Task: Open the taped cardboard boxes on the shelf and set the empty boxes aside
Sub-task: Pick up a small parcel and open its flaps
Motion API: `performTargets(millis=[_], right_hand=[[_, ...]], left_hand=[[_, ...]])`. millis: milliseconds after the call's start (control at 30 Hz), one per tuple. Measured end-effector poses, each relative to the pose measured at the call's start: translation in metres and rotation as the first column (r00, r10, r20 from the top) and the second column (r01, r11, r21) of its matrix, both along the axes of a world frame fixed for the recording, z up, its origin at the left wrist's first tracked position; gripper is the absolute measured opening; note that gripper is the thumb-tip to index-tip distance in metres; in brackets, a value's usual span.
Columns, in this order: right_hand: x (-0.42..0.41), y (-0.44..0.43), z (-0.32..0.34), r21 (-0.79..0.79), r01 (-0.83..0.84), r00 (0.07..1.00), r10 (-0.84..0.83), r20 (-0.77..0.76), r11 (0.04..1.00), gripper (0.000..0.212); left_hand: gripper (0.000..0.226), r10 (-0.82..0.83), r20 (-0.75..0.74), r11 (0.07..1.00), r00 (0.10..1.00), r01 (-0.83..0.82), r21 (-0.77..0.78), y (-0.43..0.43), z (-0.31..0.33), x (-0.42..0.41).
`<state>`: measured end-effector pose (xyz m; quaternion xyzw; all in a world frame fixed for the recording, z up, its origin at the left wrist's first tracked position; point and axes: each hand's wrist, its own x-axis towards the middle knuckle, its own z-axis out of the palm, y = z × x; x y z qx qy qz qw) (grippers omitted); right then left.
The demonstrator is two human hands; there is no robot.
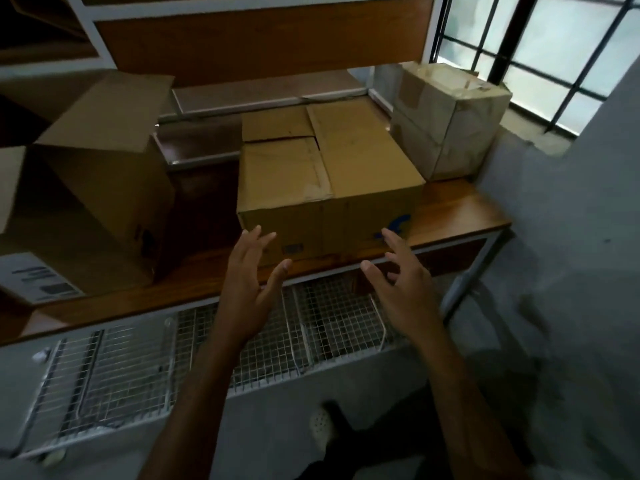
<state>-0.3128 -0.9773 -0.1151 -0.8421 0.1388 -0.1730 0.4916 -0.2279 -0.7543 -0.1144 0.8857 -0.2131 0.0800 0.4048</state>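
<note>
Cardboard box [329, 174] flaps closed, contents hidden; left hand [247, 292] and right hand [403, 289] hover, fingers [394, 243] apart

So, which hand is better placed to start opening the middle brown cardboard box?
Left, narrowly: the left hand hovers open below the split, uneven left flaps of the brown cardboard box, while the right hand hovers open by the blue printed logo.

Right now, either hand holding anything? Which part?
Nothing held. Left hand and right hand are both open with fingers spread, just short of the middle box on the shelf.
</note>
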Motion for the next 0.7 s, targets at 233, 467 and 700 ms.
performTargets(millis=[233, 467, 700], right_hand=[[0.099, -0.056, 0.020, -0.129, -0.007, 0.999, 0.014, 0.053, 0.992, 0.056], [0.206, -0.116, 0.029, -0.471, 0.044, 0.990, -0.101, -0.096, 0.881, 0.045], [0.249, -0.158, 0.011, -0.433, 0.034, 0.884, -0.229, -0.407, 0.901, 0.076]], left_hand=[[0.055, 0.107, 0.060, 0.994, 0.993, -0.108, 0.015, -0.046, 0.014, 0.105], [0.070, 0.314, -0.111, 0.936, 0.943, -0.288, 0.203, -0.075, 0.016, 0.209], [0.069, 0.488, -0.248, 0.799, 0.837, -0.314, 0.513, -0.091, 0.009, 0.243]])
